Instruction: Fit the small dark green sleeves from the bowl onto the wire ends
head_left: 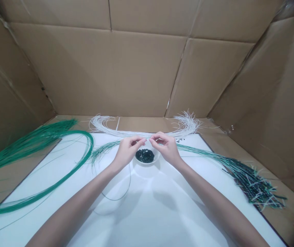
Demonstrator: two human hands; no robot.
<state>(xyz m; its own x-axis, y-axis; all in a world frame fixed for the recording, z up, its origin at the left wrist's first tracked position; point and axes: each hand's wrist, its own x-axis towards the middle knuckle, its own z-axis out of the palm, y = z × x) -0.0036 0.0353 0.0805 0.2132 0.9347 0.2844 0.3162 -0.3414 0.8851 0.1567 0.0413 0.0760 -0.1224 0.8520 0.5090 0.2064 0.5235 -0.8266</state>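
Both my hands come together over a small white bowl (147, 164) of dark beads (145, 155). My left hand (126, 149) is closed in a pinch, and a thin green string (129, 181) loops down from beneath it onto the table. Thumb and forefinger of my right hand (168, 149) are pinched too, the tips almost meeting those of the left. Whatever sits between the right fingertips is too small to make out. Just behind the hands, green strands (200, 149) run crosswise, ending at the right in a bundle strung with dark beads (255, 185).
A thick bundle of long green strings (67, 175) curves over the left side of the white table (141, 219). White strings (188, 123) lie along the back edge. Several loose beads (180, 140) are scattered right of the bowl. Cardboard walls (105, 75) enclose the back and sides.
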